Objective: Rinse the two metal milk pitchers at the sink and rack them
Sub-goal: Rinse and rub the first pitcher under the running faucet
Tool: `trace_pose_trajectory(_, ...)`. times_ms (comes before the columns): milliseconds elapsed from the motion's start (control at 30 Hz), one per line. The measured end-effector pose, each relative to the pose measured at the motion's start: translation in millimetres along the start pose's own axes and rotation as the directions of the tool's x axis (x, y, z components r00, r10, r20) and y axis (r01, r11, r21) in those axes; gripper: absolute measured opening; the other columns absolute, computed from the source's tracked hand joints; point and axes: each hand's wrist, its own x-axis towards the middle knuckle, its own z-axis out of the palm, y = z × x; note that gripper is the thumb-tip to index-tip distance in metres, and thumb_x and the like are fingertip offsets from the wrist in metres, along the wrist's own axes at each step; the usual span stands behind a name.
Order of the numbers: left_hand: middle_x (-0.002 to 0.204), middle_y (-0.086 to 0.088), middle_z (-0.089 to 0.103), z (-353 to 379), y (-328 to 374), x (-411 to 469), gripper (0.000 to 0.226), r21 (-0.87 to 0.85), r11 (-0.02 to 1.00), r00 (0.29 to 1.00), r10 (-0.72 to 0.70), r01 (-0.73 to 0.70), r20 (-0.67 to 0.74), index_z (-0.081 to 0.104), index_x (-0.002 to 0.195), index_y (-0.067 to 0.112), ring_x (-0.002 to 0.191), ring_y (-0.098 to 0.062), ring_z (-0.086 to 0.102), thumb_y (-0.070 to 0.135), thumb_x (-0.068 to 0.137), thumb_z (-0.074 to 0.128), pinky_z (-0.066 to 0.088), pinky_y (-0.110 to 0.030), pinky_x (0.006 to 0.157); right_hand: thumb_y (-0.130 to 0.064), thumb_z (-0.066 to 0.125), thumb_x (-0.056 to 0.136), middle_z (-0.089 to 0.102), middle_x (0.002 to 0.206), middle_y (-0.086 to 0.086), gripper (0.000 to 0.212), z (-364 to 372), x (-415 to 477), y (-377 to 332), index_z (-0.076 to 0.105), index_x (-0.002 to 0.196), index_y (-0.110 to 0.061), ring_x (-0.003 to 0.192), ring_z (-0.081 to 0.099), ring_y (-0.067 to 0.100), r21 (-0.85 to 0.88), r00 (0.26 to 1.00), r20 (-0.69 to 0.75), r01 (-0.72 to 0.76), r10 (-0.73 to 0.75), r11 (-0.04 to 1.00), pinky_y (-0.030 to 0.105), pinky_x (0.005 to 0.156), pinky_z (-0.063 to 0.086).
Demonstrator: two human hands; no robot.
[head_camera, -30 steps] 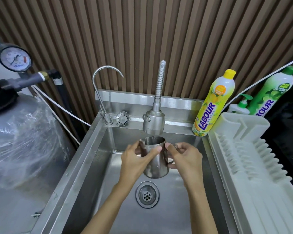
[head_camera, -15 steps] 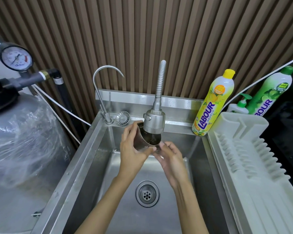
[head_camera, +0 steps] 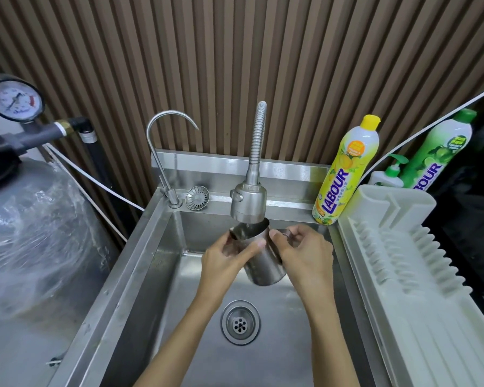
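Observation:
A metal milk pitcher (head_camera: 263,263) hangs over the steel sink (head_camera: 140,263), tilted with its mouth right under the flexible tap's spray head (head_camera: 248,203). My left hand (head_camera: 224,261) grips the pitcher's body from the left, thumb across its side. My right hand (head_camera: 302,251) holds it from the right, fingers curled round the handle. Only one pitcher is in view. The white dish rack (head_camera: 419,275) lies to the right of the sink and holds nothing.
A thin curved tap (head_camera: 162,152) and a loose strainer (head_camera: 197,198) sit on the sink's back ledge. The drain (head_camera: 239,322) lies below the hands. Yellow (head_camera: 344,171) and green (head_camera: 436,152) detergent bottles and a pump bottle (head_camera: 389,174) stand at back right. A wrapped tank (head_camera: 34,233) with gauge stands left.
The pitcher went up tilted against the spray head half a second ago, held mostly by my left hand. It has since come down a little, and my right hand holds the handle again.

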Motion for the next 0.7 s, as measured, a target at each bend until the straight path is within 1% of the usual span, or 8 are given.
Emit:
trace_pose_trajectory(100,0.100,-0.001,0.074,9.3,-2.4,6.1,0.058,-0.123,0.992,1.000,0.024,-0.023,0.009,0.065,0.105,0.016,0.100,-0.016,0.068,0.028,0.053,0.087,0.050,-0.028,0.087,-0.020,0.067,0.082,0.064,0.073,-0.004,0.024,4.8,2.2,3.6,0.050,0.065,-0.019,0.075,0.059,0.020,0.156,0.998,-0.047,0.046,-0.039,0.987,0.023,0.063,0.040)
trace_pose_trajectory(167,0.107,-0.007,0.071,13.7,0.0,9.9,0.059,-0.174,0.980,0.995,0.091,-0.095,-0.030,0.060,0.110,0.013,0.103,-0.019,0.066,0.007,0.057,0.086,0.050,-0.029,0.089,-0.014,0.064,0.084,0.070,0.094,-0.007,0.017,13.2,7.0,10.3,0.053,0.072,-0.016,0.083,0.063,0.013,0.310,0.999,-0.034,0.028,-0.019,0.950,0.015,0.069,0.043)
trace_pose_trajectory(233,0.115,-0.005,0.065,12.8,1.2,14.1,0.069,-0.156,0.969,0.979,0.180,-0.193,-0.091,0.057,0.111,0.025,0.106,-0.012,0.064,0.007,0.051,0.087,0.049,-0.024,0.091,-0.010,0.061,0.087,0.069,0.109,-0.007,0.020,23.4,9.3,17.8,0.050,0.072,-0.017,0.094,0.065,0.007,0.516,0.999,0.053,-0.026,-0.001,0.856,0.013,0.079,0.046)
trace_pose_trajectory(333,0.120,0.013,0.053,5.8,4.4,16.4,0.080,0.039,0.948,0.933,0.316,-0.315,-0.171,0.048,0.114,0.042,0.112,0.003,0.054,0.019,0.047,0.085,0.042,-0.015,0.094,-0.006,0.058,0.089,0.068,0.114,-0.001,0.022,37.8,11.3,26.4,0.045,0.072,-0.011,0.111,0.062,0.016,0.729,0.980,0.198,-0.136,-0.017,0.671,0.031,0.097,0.047)
trace_pose_trajectory(433,0.120,0.004,0.049,-0.3,8.1,13.4,0.090,0.297,0.901,0.896,0.387,-0.317,-0.219,0.051,0.129,0.019,0.114,-0.008,0.050,0.019,0.048,0.089,0.035,-0.007,0.097,-0.007,0.055,0.090,0.068,0.093,0.013,0.020,45.2,13.1,33.6,0.047,0.072,-0.007,0.097,0.064,0.028,0.802,0.937,0.349,-0.296,-0.005,0.519,0.036,0.089,0.053)
trace_pose_trajectory(500,0.108,0.004,0.047,-3.1,15.2,9.1,0.089,0.415,0.864,0.883,0.406,-0.286,-0.236,0.055,0.126,0.010,0.102,-0.009,0.050,0.024,0.046,0.092,0.034,-0.002,0.088,-0.012,0.057,0.090,0.066,0.078,0.013,0.019,44.8,11.6,34.9,0.051,0.073,-0.006,0.079,0.066,0.026,0.767,0.911,0.411,-0.357,0.019,0.533,0.035,0.079,0.058)
trace_pose_trajectory(567,0.094,0.006,0.044,-6.5,23.1,7.2,0.084,0.500,0.828,0.887,0.405,-0.253,-0.223,0.061,0.115,0.010,0.088,-0.010,0.050,0.043,0.043,0.089,0.040,-0.014,0.078,-0.018,0.059,0.089,0.066,0.072,0.012,0.019,41.0,8.3,32.2,0.056,0.076,-0.005,0.068,0.066,0.021,0.711,0.904,0.424,-0.372,0.057,0.597,0.033,0.068,0.060)
trace_pose_trajectory(700,0.083,0.003,0.051,-11.8,24.1,5.8,0.060,0.548,0.828,0.962,0.235,-0.121,-0.142,0.067,0.094,0.018,0.079,-0.012,0.055,0.058,0.051,0.081,0.041,-0.020,0.070,-0.022,0.067,0.085,0.067,0.072,0.008,0.024,25.5,10.9,24.2,0.056,0.071,-0.007,0.064,0.068,0.020,0.540,0.947,0.270,-0.301,0.176,0.786,0.032,0.056,0.060)
